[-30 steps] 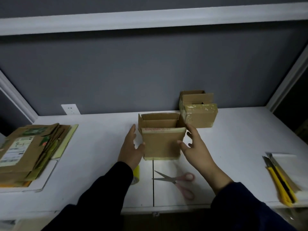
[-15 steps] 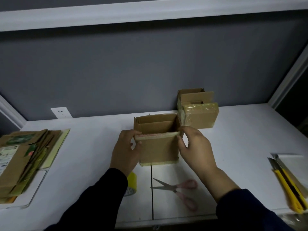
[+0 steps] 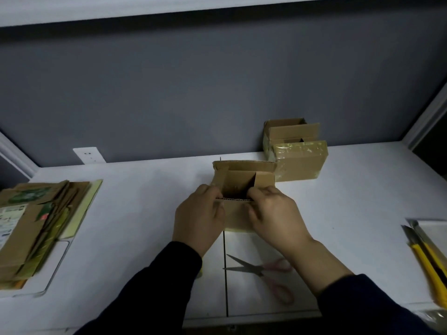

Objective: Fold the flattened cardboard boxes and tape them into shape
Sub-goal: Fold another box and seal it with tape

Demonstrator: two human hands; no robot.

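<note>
A small brown cardboard box (image 3: 238,184) stands open-topped at the middle of the white table (image 3: 145,209). Its two side flaps are folded inward and the far flap stands up. My left hand (image 3: 199,218) grips the box's near left corner, fingers curled over the near flap's edge. My right hand (image 3: 273,213) grips the near right corner the same way. A strip of yellowish tape shows along the box's bottom edge. A stack of flattened cardboard boxes (image 3: 31,223) lies at the left.
Two taped boxes (image 3: 295,151) stand against the grey back wall to the right. Pink-handled scissors (image 3: 263,272) lie near the front edge. A yellow tape roll (image 3: 199,274) peeks from under my left sleeve. Yellow utility knives (image 3: 428,259) rest at the right edge.
Both hands went from resting open beside the box to gripping its near top corners. The box's side flaps have folded inward.
</note>
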